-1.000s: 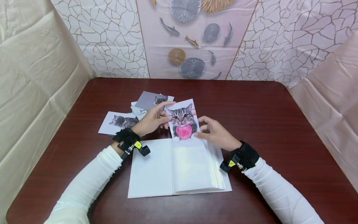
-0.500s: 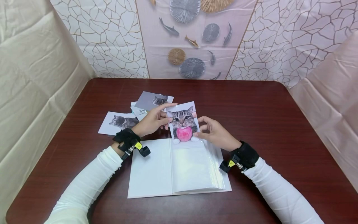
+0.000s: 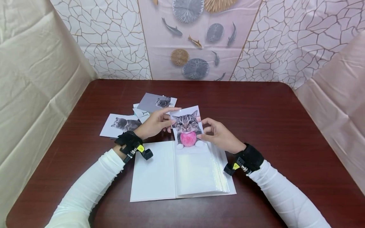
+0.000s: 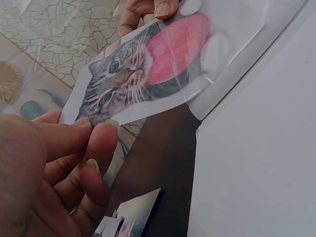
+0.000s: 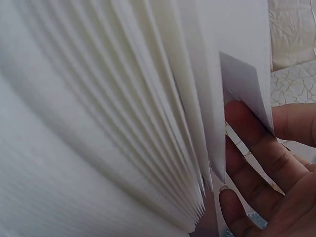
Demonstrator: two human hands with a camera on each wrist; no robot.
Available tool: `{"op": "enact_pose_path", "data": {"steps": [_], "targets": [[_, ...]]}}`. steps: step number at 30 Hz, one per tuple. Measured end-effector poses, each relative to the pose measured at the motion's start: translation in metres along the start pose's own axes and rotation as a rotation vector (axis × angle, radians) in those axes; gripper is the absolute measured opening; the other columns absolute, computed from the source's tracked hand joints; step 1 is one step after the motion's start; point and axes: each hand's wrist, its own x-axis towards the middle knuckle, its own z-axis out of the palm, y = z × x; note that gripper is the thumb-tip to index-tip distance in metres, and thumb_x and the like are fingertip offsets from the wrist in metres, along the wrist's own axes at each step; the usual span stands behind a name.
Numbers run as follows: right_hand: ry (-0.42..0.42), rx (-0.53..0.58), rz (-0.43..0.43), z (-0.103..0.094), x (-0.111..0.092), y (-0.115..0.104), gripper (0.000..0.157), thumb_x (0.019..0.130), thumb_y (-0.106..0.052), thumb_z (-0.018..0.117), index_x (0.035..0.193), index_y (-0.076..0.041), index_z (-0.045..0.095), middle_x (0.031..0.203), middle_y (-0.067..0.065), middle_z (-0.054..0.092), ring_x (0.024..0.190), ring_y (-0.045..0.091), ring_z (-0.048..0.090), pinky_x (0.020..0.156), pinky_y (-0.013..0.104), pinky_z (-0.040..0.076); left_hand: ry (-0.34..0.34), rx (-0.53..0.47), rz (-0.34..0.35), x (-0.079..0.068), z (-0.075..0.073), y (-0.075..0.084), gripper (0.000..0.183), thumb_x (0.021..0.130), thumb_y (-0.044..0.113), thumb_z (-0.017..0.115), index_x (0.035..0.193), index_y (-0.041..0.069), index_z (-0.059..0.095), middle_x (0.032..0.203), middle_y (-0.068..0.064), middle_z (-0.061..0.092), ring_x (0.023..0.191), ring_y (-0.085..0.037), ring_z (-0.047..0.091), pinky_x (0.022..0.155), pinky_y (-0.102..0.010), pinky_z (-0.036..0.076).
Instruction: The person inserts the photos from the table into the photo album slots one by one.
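Note:
A photo of a tabby cat with a pink round object (image 3: 186, 122) sits with its lower part inside a clear sleeve of an open white photo album (image 3: 154, 177); its upper part sticks out past the page's top edge. My left hand (image 3: 152, 125) pinches the photo's upper left edge between thumb and fingers. At the right edge, my right hand (image 3: 220, 136) pinches the photo at the sleeve's opening. From the left wrist view, clear film covers the pink part of the photo (image 4: 123, 74). Fanned album pages (image 5: 123, 98) fill most of the right wrist view, the right fingers (image 5: 269, 153) behind the top page.
Left of the album, behind the left hand, lie a grey cat photo (image 3: 122, 123) and a small overlapping pile of photos (image 3: 149, 101). The dark red-brown table (image 3: 271, 126) reaches to patterned cloth (image 3: 285, 41) at the back and pale cloth (image 3: 37, 79) on the left.
The cat photo has slid down toward me, deeper into the sleeve. My left hand has kept its pinch with its index finger lowering slightly; my right hand has stayed nearly still.

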Motion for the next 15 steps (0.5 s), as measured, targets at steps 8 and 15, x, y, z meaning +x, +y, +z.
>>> {"op": "enact_pose_path", "data": {"steps": [8, 15], "targets": [[0.002, -0.006, -0.021, -0.0007, -0.0010, -0.0005, 0.047, 0.088, -0.013, 0.067, 0.129, -0.004, 0.045, 0.083, 0.012, 0.067, 0.075, 0.019, 0.055, 0.071, 0.031, 0.035, -0.011, 0.044, 0.010, -0.0022, -0.0009, -0.0015, 0.045, 0.095, 0.017, 0.059, 0.139, 0.017, 0.052, 0.071, -0.013, 0.060, 0.063, -0.030, 0.061, 0.056, -0.041, 0.048], [0.004, -0.003, -0.026, -0.0007, -0.0006, 0.0011, 0.048, 0.087, -0.014, 0.069, 0.127, -0.002, 0.046, 0.083, 0.012, 0.068, 0.076, 0.019, 0.056, 0.072, 0.031, 0.037, -0.031, 0.042, 0.010, -0.0028, -0.0016, -0.0022, 0.041, 0.095, 0.016, 0.058, 0.136, 0.020, 0.056, 0.071, -0.015, 0.058, 0.065, -0.030, 0.061, 0.059, -0.043, 0.049]]}}
